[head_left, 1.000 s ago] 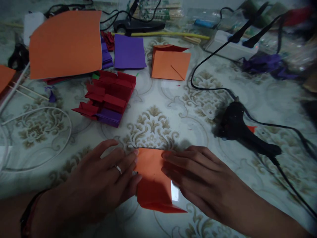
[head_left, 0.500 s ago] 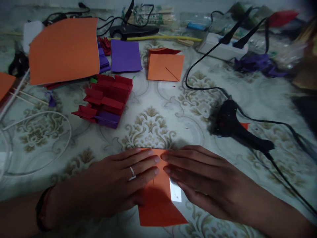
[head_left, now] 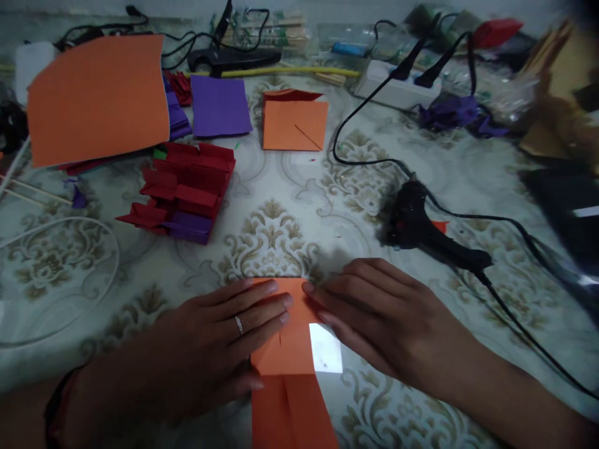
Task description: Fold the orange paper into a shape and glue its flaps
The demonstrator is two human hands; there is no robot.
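Observation:
A folded orange paper (head_left: 292, 355) lies on the patterned cloth at the bottom middle, with creases and a lower flap. My left hand (head_left: 206, 343), with a ring, rests flat on its left part, fingers stretched out. At the paper's upper right edge, my right hand (head_left: 388, 312) touches it with its fingertips, the fingers bent and close together; whether they pinch the edge is hard to see. Farther back stand a folded orange paper piece (head_left: 294, 126) and, to its left, a flat purple square (head_left: 221, 106). Red and purple folded pieces (head_left: 191, 187) sit joined at the left.
A black glue gun (head_left: 425, 227) with its cable lies at the right. Behind it is a white power strip (head_left: 397, 84) with plugs. A large orange sheet (head_left: 100, 100) covers the back left. A white loop of cord (head_left: 110, 280) lies at the left.
The view has shifted a little to the right. My right hand's fingers have bent more at the paper's edge. More of the paper's lower flap shows, and it reaches the bottom of the view.

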